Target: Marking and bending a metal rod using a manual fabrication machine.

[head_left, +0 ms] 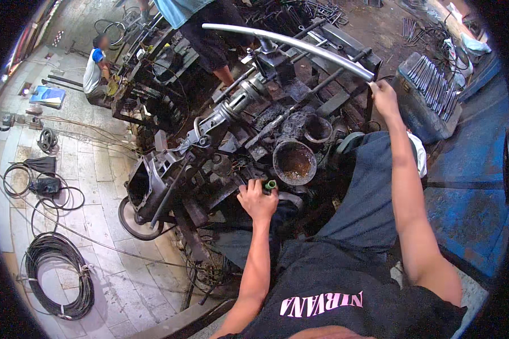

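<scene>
My right hand [383, 97] is closed round the near end of a long, smooth silver metal bar [300, 43]. The bar runs away to the far left, passing over an upright post on a dark, greasy machine [232, 107]. Low in the middle, my left hand [258, 200] has its fingers bent down by the machine's near side. A short green tube-shaped piece [271, 185] shows beside its thumb; whatever lies under the fingers is hidden. Just beyond that hand stands a round metal bowl [294, 163] with brownish, grainy contents. Behind it sits a smaller dark bowl [318, 129].
A grey metal box [424, 96] bearing rows of metal rods stands at right, near blue panels [472, 226]. At left, a coil of black cable [59, 276] and loose cords lie on the tiled floor. One person [195, 28] stands beyond the machine; another [94, 73] sits far left.
</scene>
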Available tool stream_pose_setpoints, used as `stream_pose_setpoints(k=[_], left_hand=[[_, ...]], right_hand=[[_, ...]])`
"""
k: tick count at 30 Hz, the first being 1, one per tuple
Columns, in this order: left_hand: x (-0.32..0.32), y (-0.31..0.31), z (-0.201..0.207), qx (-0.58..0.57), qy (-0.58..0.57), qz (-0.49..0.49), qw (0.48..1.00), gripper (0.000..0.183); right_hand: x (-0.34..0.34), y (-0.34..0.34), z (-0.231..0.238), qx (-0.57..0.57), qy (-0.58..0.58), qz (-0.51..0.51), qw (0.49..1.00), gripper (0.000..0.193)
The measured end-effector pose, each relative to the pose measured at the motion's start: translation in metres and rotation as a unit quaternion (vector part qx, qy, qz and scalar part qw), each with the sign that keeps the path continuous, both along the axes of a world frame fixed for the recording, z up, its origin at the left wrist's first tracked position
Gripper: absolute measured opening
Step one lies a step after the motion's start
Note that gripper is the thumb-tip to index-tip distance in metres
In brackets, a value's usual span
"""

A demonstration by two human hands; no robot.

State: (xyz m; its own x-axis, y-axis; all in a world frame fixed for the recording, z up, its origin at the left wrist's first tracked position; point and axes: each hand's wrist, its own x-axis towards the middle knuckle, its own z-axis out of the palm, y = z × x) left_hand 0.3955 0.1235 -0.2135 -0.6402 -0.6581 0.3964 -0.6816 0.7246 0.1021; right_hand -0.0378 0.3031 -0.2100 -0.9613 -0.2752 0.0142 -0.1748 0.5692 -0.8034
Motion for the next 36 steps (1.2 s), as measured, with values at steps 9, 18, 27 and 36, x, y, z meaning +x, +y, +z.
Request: stream_pose_setpoints(k=[9,18,27,36], left_hand=[[0.002,0.001,0.006,0.046,0.015,0.004,0.999,0.031],[0.002,0.004,0.005,0.061,0.032,0.015,0.998,0.031],[0.003,-0.002,0.008,0.067,0.037,0.020,0.997,0.034],[0.007,0.001,0.001,0.061,0.037,0.008,0.997,0.033]], right_hand=[[0.152,-0.030,0.040,-0.167,0.034,0.200,0.965,0.022],[0.157,-0.149,0.101,-0.001,0.224,0.184,0.957,0.025],[0.173,-0.117,0.064,0.001,0.210,0.193,0.958,0.028],[0.173,-0.153,0.091,0.078,0.224,0.223,0.946,0.029]])
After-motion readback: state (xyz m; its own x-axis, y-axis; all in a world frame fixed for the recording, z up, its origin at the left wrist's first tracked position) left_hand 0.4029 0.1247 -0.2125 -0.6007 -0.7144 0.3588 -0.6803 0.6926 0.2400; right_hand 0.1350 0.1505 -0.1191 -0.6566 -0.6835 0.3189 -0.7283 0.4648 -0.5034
